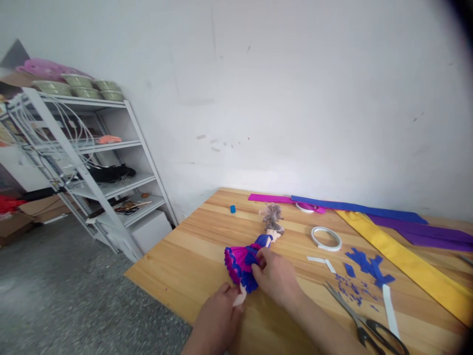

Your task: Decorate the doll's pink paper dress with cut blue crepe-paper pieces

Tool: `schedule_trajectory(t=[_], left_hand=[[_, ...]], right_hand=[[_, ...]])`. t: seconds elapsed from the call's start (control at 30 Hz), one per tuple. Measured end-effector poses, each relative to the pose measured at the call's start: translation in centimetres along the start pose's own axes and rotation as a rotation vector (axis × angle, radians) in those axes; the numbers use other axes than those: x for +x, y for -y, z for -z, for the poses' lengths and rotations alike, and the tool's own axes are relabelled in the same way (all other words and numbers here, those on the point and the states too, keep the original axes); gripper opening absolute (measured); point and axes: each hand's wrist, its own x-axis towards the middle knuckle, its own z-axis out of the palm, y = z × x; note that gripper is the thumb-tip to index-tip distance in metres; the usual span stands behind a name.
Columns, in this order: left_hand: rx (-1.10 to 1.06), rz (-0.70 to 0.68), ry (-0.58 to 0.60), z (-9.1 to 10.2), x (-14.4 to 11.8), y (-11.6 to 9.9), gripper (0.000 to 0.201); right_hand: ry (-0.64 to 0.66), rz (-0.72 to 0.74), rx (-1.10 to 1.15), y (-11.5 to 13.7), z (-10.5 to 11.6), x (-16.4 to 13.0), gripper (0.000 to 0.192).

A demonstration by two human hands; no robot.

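A doll (263, 240) with long grey-brown hair lies on the wooden table, its head toward the wall. It wears a dress (236, 259) with a blue top and a magenta skirt edged in blue ruffles. My left hand (219, 315) is closed around the doll's legs below the hem. Against the blue part at the waist and skirt, my right hand (275, 276) pinches the dress between thumb and fingers. Its palm hides part of the skirt's right side.
Black-handled scissors (356, 315), blue paper scraps (369, 265), white strips (390, 308) and a tape roll (326, 238) lie right of the doll. Yellow (399, 251), blue (354, 208) and purple strips (436, 233) lie farther back. A small blue cap (232, 209) sits left. Metal shelving (142, 143) stands left.
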Motion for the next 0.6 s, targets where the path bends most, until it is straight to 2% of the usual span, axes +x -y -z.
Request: schedule_trajectory(t=[0.23, 0.6], left_hand=[[0.026, 0.013, 0.022, 0.1, 0.1, -0.1, 0.027], [0.034, 0.010, 0.013, -0.1, 0.1, 0.3, 0.025]], right_hand=[[0.073, -0.091, -0.044, 0.6, -0.3, 0.6, 0.021], [0.059, 0.000, 0.059, -0.3, 0.0, 0.5, 0.023]])
